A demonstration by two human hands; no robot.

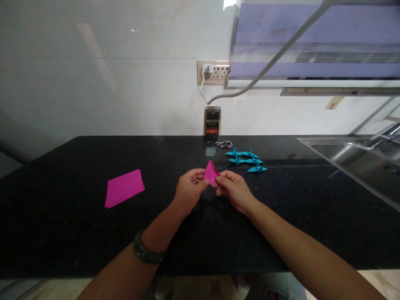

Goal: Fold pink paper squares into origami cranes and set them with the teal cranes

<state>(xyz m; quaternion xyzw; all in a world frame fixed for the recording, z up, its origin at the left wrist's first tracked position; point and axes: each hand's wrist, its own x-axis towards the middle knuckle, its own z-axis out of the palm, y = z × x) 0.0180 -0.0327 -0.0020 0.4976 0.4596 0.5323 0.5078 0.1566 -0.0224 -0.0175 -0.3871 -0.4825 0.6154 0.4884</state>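
A small piece of folded pink paper (210, 171) is held up above the dark countertop, its pointed tip facing away from me. My left hand (190, 188) pinches its lower left side between thumb and fingers. On its lower right edge, my right hand (233, 188) is closed with thumb and fingertips. A flap stands slightly apart along the right side of the paper. Beyond my right hand lie several blue origami cranes (256, 168) grouped together. The fingertips behind the paper are partly hidden.
A stack of pink paper sheets (125, 188) lies left on the black countertop (68, 233). A phone (212, 121) leans against the wall, with a bead bracelet (225, 144) near it. A steel sink (368, 166) is at right. A cable (265, 71) hangs from the wall socket (215, 74).
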